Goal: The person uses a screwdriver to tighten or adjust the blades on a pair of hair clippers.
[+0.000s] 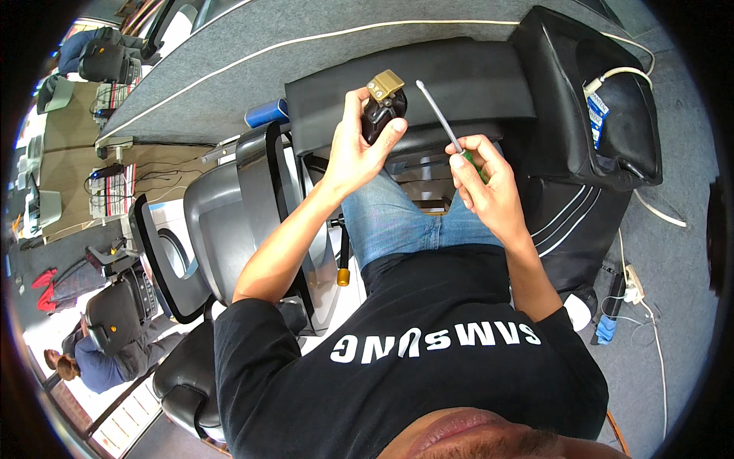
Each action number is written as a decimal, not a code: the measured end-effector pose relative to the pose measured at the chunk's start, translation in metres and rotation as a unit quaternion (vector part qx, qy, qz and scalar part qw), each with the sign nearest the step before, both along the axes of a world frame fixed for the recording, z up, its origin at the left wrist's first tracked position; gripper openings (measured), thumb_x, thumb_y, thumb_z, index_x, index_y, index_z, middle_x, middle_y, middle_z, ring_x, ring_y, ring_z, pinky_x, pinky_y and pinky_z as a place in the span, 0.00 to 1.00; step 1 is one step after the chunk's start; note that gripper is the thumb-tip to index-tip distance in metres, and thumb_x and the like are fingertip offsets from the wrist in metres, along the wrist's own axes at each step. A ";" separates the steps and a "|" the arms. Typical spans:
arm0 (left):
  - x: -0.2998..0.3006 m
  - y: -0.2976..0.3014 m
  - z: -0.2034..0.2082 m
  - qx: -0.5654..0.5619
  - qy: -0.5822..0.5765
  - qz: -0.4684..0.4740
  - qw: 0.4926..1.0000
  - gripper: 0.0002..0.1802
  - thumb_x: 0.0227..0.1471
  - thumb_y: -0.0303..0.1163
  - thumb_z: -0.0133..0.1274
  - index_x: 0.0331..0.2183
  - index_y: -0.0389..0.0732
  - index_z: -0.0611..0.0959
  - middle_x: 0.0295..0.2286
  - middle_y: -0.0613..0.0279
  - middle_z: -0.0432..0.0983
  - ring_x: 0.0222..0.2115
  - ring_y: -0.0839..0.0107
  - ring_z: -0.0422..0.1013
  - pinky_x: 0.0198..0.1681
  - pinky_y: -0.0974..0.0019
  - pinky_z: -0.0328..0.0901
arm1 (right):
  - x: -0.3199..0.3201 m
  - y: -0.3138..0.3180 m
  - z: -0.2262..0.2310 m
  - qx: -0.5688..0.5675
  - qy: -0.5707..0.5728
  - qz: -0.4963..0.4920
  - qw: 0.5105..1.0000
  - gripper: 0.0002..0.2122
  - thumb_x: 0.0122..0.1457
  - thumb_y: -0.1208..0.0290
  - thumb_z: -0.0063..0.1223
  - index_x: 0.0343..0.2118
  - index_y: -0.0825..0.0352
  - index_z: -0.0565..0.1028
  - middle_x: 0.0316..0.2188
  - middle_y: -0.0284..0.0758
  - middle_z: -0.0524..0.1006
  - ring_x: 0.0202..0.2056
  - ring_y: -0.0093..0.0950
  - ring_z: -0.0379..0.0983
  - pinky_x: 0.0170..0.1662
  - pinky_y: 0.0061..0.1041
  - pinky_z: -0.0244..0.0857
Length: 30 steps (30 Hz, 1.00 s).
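The left hand (356, 157) grips the device (381, 115), at 10 o'clock from the right hand (487, 182), which grips the screwdriver (439, 116). A weak left grip could drop it; a misaligned tip (420, 84) could slip, scratching the gold plate (386, 83).

Head-worn fisheye view, upright, looking down, close above the hands (356, 155)

Lighting: bright; soft sheen on black bench (482, 84); far left washed out. Optics: edges curved, corners black.
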State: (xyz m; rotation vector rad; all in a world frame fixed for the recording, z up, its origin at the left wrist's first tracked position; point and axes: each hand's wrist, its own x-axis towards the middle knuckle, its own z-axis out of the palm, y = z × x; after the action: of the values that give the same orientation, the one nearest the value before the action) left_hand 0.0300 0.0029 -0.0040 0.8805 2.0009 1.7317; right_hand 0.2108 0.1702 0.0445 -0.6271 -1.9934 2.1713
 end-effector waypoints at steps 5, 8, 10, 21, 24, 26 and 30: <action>0.005 0.001 -0.005 -0.018 0.001 -0.040 0.999 0.33 0.63 0.44 0.66 0.58 0.40 0.68 0.29 0.67 0.73 0.20 0.82 0.67 0.22 0.75 0.62 | -0.005 -0.003 -0.012 -0.012 0.011 -0.046 0.999 0.10 0.72 0.64 0.59 0.43 0.64 0.71 0.21 0.23 0.70 0.18 0.11 0.64 0.21 0.16 0.56; 0.008 0.001 0.007 -0.008 -0.142 -0.073 0.987 0.26 0.67 0.41 0.60 0.57 0.39 0.68 0.28 0.61 0.74 0.16 0.76 0.70 0.20 0.71 0.67 | -0.006 -0.004 -0.020 -0.039 -0.001 -0.064 0.997 0.11 0.72 0.64 0.59 0.39 0.62 0.69 0.18 0.21 0.68 0.15 0.11 0.62 0.19 0.16 0.54; 0.009 0.002 0.007 0.047 -0.219 -0.089 0.971 0.22 0.70 0.43 0.55 0.52 0.36 0.70 0.27 0.59 0.75 0.14 0.71 0.74 0.17 0.72 0.70 | -0.006 -0.005 -0.024 -0.046 -0.001 -0.069 0.997 0.11 0.72 0.63 0.59 0.37 0.61 0.68 0.17 0.21 0.66 0.14 0.10 0.61 0.17 0.16 0.52; 0.003 0.001 0.003 0.119 -0.433 -0.163 0.879 0.45 0.67 0.70 0.37 0.60 0.36 0.71 0.30 0.56 0.73 0.17 0.68 0.74 0.12 0.66 0.70 | -0.009 -0.010 -0.026 -0.060 -0.014 -0.048 0.997 0.12 0.73 0.61 0.58 0.37 0.62 0.71 0.16 0.19 0.64 0.14 0.09 0.59 0.16 0.16 0.50; 0.004 0.000 0.006 0.130 -0.460 -0.178 0.860 0.45 0.67 0.70 0.36 0.60 0.36 0.70 0.29 0.57 0.72 0.16 0.70 0.71 0.11 0.67 0.69 | -0.009 -0.011 -0.027 -0.057 -0.012 -0.039 0.998 0.12 0.73 0.61 0.58 0.37 0.62 0.71 0.16 0.19 0.64 0.14 0.09 0.58 0.16 0.17 0.50; 0.004 0.000 0.007 0.135 -0.467 -0.179 0.855 0.46 0.67 0.70 0.36 0.60 0.35 0.70 0.29 0.58 0.71 0.15 0.70 0.70 0.11 0.66 0.69 | -0.009 -0.011 -0.027 -0.053 -0.013 -0.033 0.998 0.12 0.73 0.61 0.58 0.37 0.63 0.72 0.16 0.19 0.64 0.14 0.09 0.58 0.16 0.17 0.50; 0.005 0.000 0.008 0.145 -0.476 -0.182 0.848 0.46 0.67 0.70 0.36 0.60 0.35 0.70 0.29 0.58 0.71 0.15 0.71 0.69 0.11 0.66 0.69 | -0.009 -0.011 -0.026 -0.050 -0.018 -0.032 0.998 0.12 0.73 0.61 0.57 0.37 0.63 0.72 0.16 0.19 0.64 0.14 0.09 0.59 0.16 0.16 0.50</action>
State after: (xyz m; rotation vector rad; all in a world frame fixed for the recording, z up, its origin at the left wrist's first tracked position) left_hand 0.0345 0.0032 0.0038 0.2994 0.8758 1.7432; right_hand 0.2020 0.1590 0.0182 -0.7384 -1.8648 2.2484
